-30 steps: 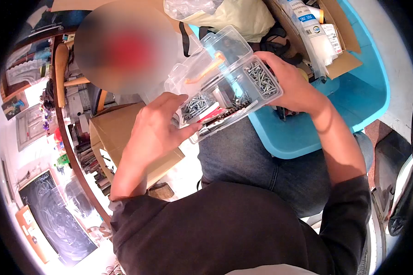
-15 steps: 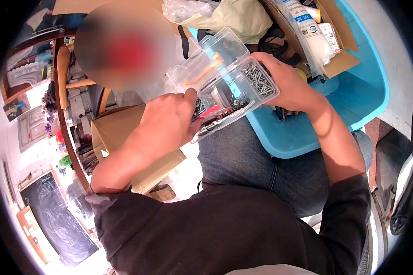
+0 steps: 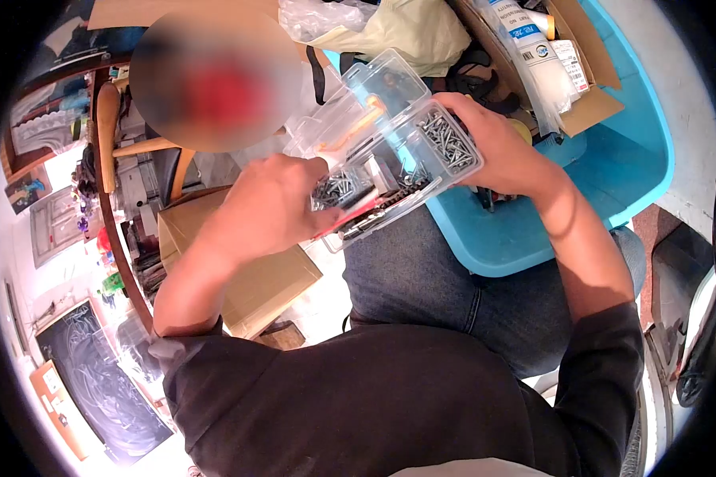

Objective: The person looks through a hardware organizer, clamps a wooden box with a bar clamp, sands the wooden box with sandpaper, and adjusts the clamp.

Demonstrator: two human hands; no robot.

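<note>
Head view: left hand (image 3: pixel 270 203) had drawn back slightly, uncovering more loose screws (image 3: pixel 338 189) in the clear organizer (image 3: pixel 431 189), with its fingers curled by a red strip (image 3: pixel 359 211); blur left it impossible to tell whether they pinched it. Right hand (image 3: pixel 497 143) gripped the organizer's far end, holding it tilted, lid (image 3: pixel 394 79) open, above the lap beside the blue tub (image 3: pixel 501 258).

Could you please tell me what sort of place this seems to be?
Perhaps a home workroom or workshop: a clear case of screws, a blue tub and a chalk-smeared blackboard suggest it.
</note>
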